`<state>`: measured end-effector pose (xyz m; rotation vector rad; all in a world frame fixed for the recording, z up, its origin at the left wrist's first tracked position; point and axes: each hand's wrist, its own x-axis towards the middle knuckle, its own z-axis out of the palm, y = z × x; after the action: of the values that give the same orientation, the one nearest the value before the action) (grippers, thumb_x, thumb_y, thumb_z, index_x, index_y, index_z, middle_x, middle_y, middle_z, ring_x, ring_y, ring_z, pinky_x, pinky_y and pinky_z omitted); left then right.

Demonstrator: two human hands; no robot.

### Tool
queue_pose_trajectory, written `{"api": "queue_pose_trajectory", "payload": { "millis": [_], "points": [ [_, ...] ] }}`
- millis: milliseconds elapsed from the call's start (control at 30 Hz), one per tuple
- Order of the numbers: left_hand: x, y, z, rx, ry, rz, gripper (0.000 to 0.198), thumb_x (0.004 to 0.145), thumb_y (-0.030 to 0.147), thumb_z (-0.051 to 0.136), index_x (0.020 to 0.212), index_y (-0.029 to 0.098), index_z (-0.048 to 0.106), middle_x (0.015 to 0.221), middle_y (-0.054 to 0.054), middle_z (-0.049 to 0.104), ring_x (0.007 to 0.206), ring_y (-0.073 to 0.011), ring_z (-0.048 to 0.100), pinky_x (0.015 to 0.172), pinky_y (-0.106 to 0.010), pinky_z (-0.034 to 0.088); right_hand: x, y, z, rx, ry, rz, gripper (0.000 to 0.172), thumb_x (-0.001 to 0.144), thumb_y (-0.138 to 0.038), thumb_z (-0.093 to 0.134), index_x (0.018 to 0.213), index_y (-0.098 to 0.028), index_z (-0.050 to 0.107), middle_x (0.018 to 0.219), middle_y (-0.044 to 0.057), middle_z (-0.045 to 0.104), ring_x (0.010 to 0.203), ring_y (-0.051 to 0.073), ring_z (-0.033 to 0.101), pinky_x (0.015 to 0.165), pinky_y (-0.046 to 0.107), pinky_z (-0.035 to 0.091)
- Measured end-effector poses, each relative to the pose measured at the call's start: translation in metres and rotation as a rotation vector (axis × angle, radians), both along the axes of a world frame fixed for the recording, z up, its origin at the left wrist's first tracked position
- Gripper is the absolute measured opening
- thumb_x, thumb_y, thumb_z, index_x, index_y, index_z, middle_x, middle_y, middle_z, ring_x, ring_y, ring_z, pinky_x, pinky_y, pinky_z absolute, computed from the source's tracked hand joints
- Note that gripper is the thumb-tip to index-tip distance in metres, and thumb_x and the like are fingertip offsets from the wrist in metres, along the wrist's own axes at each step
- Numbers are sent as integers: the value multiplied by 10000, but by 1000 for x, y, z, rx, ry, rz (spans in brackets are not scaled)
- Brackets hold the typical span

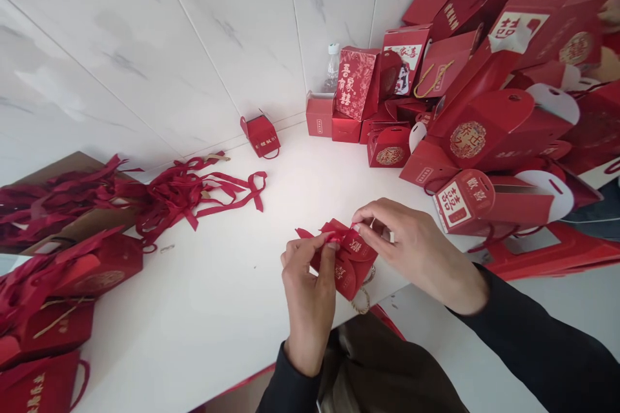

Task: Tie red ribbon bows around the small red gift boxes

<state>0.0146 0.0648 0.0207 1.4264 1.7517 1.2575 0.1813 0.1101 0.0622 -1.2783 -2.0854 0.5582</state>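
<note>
A small red gift box point(349, 278) with gold characters lies near the front edge of the white table, its gold cord handle point(362, 300) hanging at the lower side. Across its top runs a red ribbon point(334, 238). My left hand point(310, 277) pinches the ribbon between thumb and forefinger over the box's left part. At the upper right of the box, my right hand point(400, 239) has thumb and fingertips closed on another part of the ribbon. The fingers partly hide the box's top and the ribbon's shape.
Loose red ribbons point(179, 190) spill from an open cardboard box point(72, 168) at the left. More red gift boxes point(106, 271) stand before it. A large heap of red boxes point(489, 122) fills the right side. A clear bottle point(332, 68) and one small box point(261, 134) are by the wall.
</note>
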Motion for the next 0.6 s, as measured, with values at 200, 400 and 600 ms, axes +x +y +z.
{"api": "queue_pose_trajectory", "payload": {
  "millis": [200, 400, 600],
  "points": [
    [4, 1, 1, 3, -86, 96, 206, 919, 432, 624, 938, 291, 774, 888, -35, 674, 864, -212, 604, 804, -390, 475, 1, -9, 6, -44, -146, 134, 119, 981, -133, 580, 964, -208, 670, 891, 6, 651, 696, 154, 646, 637, 298, 474],
    [-1, 4, 9, 12, -34, -40, 169, 935, 348, 616, 972, 332, 780, 817, -1, 686, 810, -197, 575, 825, -391, 431, -10, -8, 11, -52, -87, 212, 117, 1001, -133, 547, 1051, -198, 630, 979, 23, 682, 802, 167, 671, 713, 303, 495],
    [-4, 1, 16, 31, 63, -194, 232, 955, 245, 549, 1042, 320, 750, 766, 18, 636, 792, -185, 526, 838, -380, 389, -11, -6, 12, -70, -46, 202, 90, 978, -106, 566, 974, -196, 571, 942, 5, 685, 765, 149, 647, 674, 281, 474]
  ]
}}
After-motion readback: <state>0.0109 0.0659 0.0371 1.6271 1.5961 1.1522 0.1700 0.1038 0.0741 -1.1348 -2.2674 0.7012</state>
